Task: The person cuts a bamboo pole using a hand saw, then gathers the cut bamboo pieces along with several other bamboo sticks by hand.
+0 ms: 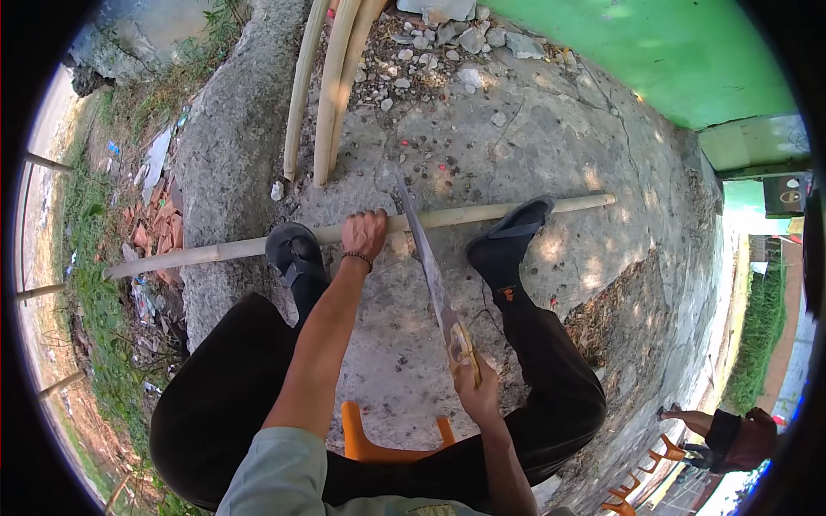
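A long pale bamboo pole (456,215) lies crosswise over the concrete, with a sandalled foot at it on each side of my hands. My left hand (365,232) is closed around the pole just right of the left foot, a dark beaded bracelet at its wrist. In my right hand (478,391) is the yellowish handle of a hand saw (433,275). Its blade points away from me and crosses the pole to the right of my left hand. Whether the teeth have cut into the bamboo I cannot tell.
More bamboo poles (331,95) lie ahead, near broken rubble (465,43). A green wall (654,60) stands at the upper right. Beneath me is an orange plastic seat (379,447). Left of the concrete edge are plants and debris (159,224). Another person (731,439) is at the lower right.
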Tool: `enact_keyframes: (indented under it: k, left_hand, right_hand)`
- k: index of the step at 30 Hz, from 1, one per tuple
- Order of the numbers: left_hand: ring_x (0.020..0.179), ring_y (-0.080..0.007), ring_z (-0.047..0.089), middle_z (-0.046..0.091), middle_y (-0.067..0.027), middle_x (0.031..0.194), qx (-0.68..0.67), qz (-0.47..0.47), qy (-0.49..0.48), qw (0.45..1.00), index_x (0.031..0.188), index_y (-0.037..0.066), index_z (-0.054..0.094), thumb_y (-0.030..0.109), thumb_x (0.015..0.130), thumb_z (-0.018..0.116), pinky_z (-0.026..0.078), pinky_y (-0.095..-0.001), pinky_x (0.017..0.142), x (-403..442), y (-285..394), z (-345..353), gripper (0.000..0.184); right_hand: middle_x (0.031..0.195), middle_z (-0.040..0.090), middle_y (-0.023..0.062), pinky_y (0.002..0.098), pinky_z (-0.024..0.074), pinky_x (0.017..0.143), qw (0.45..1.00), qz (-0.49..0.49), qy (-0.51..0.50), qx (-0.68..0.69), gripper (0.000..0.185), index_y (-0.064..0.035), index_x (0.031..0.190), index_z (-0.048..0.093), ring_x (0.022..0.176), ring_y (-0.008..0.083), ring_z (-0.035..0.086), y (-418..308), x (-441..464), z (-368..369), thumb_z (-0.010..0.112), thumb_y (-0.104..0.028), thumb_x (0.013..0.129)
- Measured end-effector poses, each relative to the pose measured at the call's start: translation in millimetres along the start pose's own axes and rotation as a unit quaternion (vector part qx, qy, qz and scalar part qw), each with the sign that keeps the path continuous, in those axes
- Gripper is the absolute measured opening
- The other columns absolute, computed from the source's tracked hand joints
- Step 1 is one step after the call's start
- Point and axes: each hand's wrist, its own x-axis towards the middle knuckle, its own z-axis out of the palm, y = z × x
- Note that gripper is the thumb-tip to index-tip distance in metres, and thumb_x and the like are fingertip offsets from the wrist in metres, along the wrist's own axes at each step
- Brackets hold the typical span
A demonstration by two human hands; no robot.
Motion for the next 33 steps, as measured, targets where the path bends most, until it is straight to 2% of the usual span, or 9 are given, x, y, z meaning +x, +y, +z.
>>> enact_keyframes:
  k: [2,7,11,13,16,19,26,28,33]
  left_hand:
    - [0.079,-0.0290,0.070,0.070,-0.0124,0.080,0.006,-0.001,-0.010,1.000,0.087,0.010,0.063,0.014,0.088,0.055,0.053,-0.0428,0.070,1.8,-1.3,4.2,0.010]
    - [0.080,-0.0294,0.070,0.070,-0.0133,0.081,0.001,-0.005,-0.002,1.000,0.087,0.010,0.063,0.015,0.088,0.054,0.052,-0.0437,0.071,-0.6,-1.0,10.3,0.010]
    - [0.079,-0.0300,0.070,0.071,-0.0134,0.082,0.017,-0.009,0.003,1.000,0.087,0.009,0.064,0.015,0.088,0.055,0.053,-0.0434,0.070,1.4,-1.3,11.7,0.011]
    - [0.078,-0.0302,0.070,0.070,-0.0136,0.081,0.003,-0.012,0.000,1.000,0.087,0.009,0.064,0.016,0.088,0.055,0.053,-0.0435,0.069,-6.3,0.8,10.6,0.011]
    - [0.077,-0.0308,0.070,0.070,-0.0141,0.079,-0.008,-0.004,0.000,1.000,0.087,0.009,0.064,0.015,0.087,0.056,0.053,-0.0437,0.068,0.8,1.3,7.4,0.011]
    - [0.078,-0.0317,0.070,0.070,-0.0144,0.079,-0.006,-0.008,-0.009,1.000,0.087,0.008,0.064,0.014,0.086,0.056,0.053,-0.0440,0.069,7.1,-4.9,2.4,0.010]
    - [0.079,-0.0328,0.070,0.071,-0.0154,0.081,0.001,-0.005,-0.009,1.000,0.088,0.008,0.065,0.012,0.086,0.056,0.054,-0.0441,0.069,0.2,0.6,4.3,0.010]
    - [0.080,-0.0327,0.070,0.071,-0.0155,0.081,-0.008,-0.013,-0.024,1.000,0.088,0.008,0.065,0.012,0.086,0.056,0.054,-0.0435,0.072,0.9,3.7,4.0,0.010]
    - [0.080,-0.0324,0.070,0.070,-0.0147,0.079,-0.001,0.004,0.012,1.000,0.087,0.008,0.064,0.013,0.086,0.056,0.054,-0.0433,0.073,-0.4,-0.3,5.5,0.009]
  right_hand:
    - [0.076,0.061,0.0134,0.0365,0.0463,0.060,0.997,0.067,0.003,0.027,0.040,0.0056,0.127,0.056,0.064,0.0186,0.058,7.8,7.2,8.2,0.048,-0.024,0.102]
    - [0.074,0.061,0.0097,0.0343,0.0466,0.060,0.997,-0.049,-0.009,-0.058,0.039,0.0084,0.128,0.054,0.063,0.0162,0.057,-16.1,77.5,36.1,0.048,-0.019,0.101]
    - [0.068,0.053,-0.0008,0.0284,0.0377,0.049,0.985,-0.156,0.072,-0.029,0.033,0.0043,0.123,0.059,0.056,0.0063,0.046,16.2,18.2,20.3,0.049,-0.019,0.102]
    - [0.068,0.053,0.0008,0.0289,0.0395,0.052,0.997,0.033,0.028,0.068,0.035,0.0043,0.124,0.059,0.058,0.0071,0.048,20.9,-11.9,6.1,0.049,-0.021,0.103]
    - [0.067,0.051,-0.0001,0.0265,0.0391,0.051,0.998,-0.065,0.018,-0.020,0.036,0.0047,0.127,0.057,0.056,0.0060,0.047,4.6,51.8,33.2,0.046,-0.020,0.103]
    - [0.066,0.050,-0.0004,0.0252,0.0381,0.050,0.996,-0.087,0.019,-0.011,0.037,0.0048,0.128,0.057,0.054,0.0054,0.046,1.7,73.0,38.8,0.045,-0.020,0.103]
    - [0.066,0.049,0.0002,0.0263,0.0366,0.051,0.996,0.032,0.034,0.079,0.032,0.0028,0.116,0.060,0.055,0.0057,0.045,8.3,-4.6,14.5,0.048,-0.024,0.103]
    - [0.074,0.060,0.0099,0.0308,0.0435,0.054,0.999,-0.044,-0.004,-0.025,0.043,0.0030,0.137,0.052,0.061,0.0100,0.054,9.4,50.0,39.9,0.049,-0.023,0.103]
    - [0.073,0.058,0.0069,0.0294,0.0424,0.055,1.000,-0.012,-0.023,-0.009,0.041,0.0048,0.134,0.053,0.059,0.0092,0.052,4.6,34.9,12.8,0.049,-0.021,0.103]
